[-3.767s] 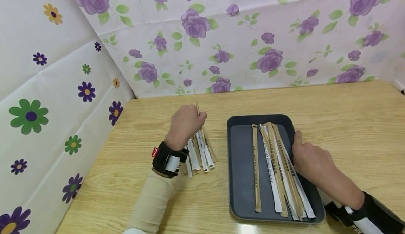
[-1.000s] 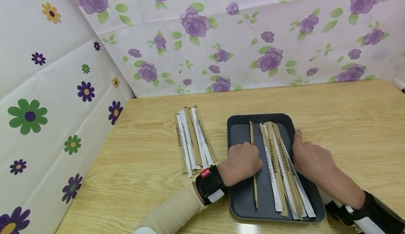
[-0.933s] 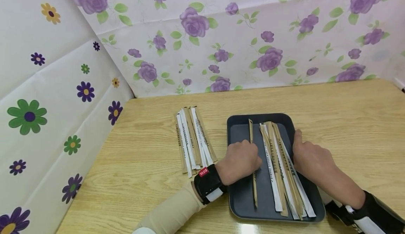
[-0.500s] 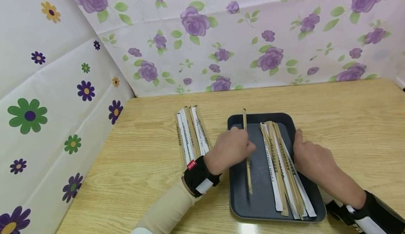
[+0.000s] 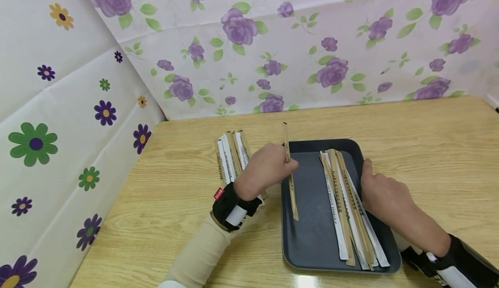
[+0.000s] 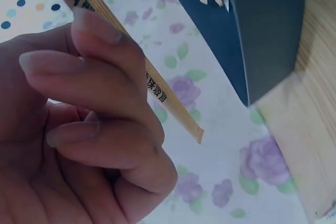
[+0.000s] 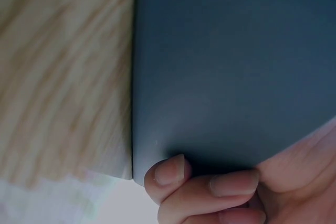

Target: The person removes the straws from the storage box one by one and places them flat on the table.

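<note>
My left hand (image 5: 267, 169) pinches a brown paper-wrapped drinking straw (image 5: 293, 197) over the left rim of the dark grey tray (image 5: 308, 244). In the left wrist view the straw (image 6: 181, 114) slants past curled fingers (image 6: 113, 82), printed lettering on its wrapper. My right hand (image 5: 387, 197) holds the tray's right side, thumb along the rim. The right wrist view has its bent fingers (image 7: 205, 190) against the tray's outer wall (image 7: 226, 66). Inside the tray, toward its right, lies a bunch of brown and white wrapped straws (image 5: 347, 205).
Another pile of wrapped straws (image 5: 230, 153) lies on the wooden table (image 5: 156, 218) left of the tray, partly hidden by my left hand and wrist. Flowered sheets (image 5: 206, 24) cover the wall behind and the left side.
My left hand has lifted the brown straw off the tray floor and carried it left and away from me, to the tray's left rim. The right hand and tray stay put.
</note>
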